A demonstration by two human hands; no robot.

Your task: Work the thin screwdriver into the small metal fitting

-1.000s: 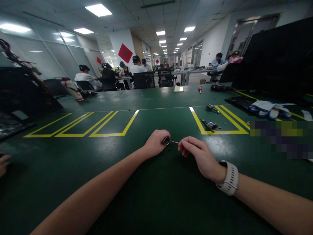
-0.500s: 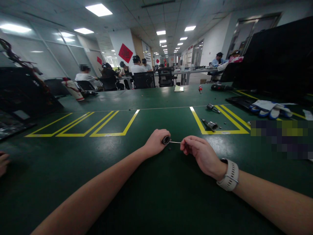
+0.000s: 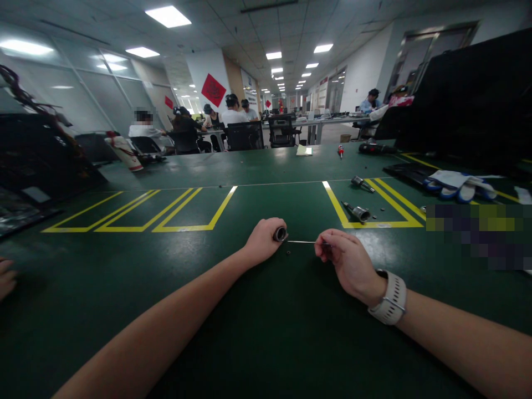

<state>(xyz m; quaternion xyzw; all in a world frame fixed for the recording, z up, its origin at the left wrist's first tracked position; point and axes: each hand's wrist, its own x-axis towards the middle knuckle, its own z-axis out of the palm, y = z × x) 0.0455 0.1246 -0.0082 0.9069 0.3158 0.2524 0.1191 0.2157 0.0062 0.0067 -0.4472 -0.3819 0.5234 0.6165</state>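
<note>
My left hand (image 3: 262,241) is closed around a dark, hollow metal cylinder (image 3: 280,234), its round open end facing me; the rest is hidden in my palm. To its right, my right hand (image 3: 341,256) pinches a thin, straight metal rod (image 3: 301,241). The rod points left, its tip close to the cylinder; I cannot tell whether they touch. Its other end is hidden by my fingers. A small dark ring-like piece (image 3: 288,252) lies on the green table (image 3: 266,343) just below the rod.
Two metal parts with shafts, a nearer one (image 3: 356,211) and a farther one (image 3: 362,184), lie inside yellow tape (image 3: 382,225). Beyond are white-and-blue gloves (image 3: 459,184), a red screwdriver (image 3: 341,151) and a dark power tool (image 3: 376,148). Another person's hand (image 3: 6,277) shows at the left edge.
My right hand has shifted a little to the right with the rod, so more of the rod shows. The cylinder in my left hand has moved slightly left and up.
</note>
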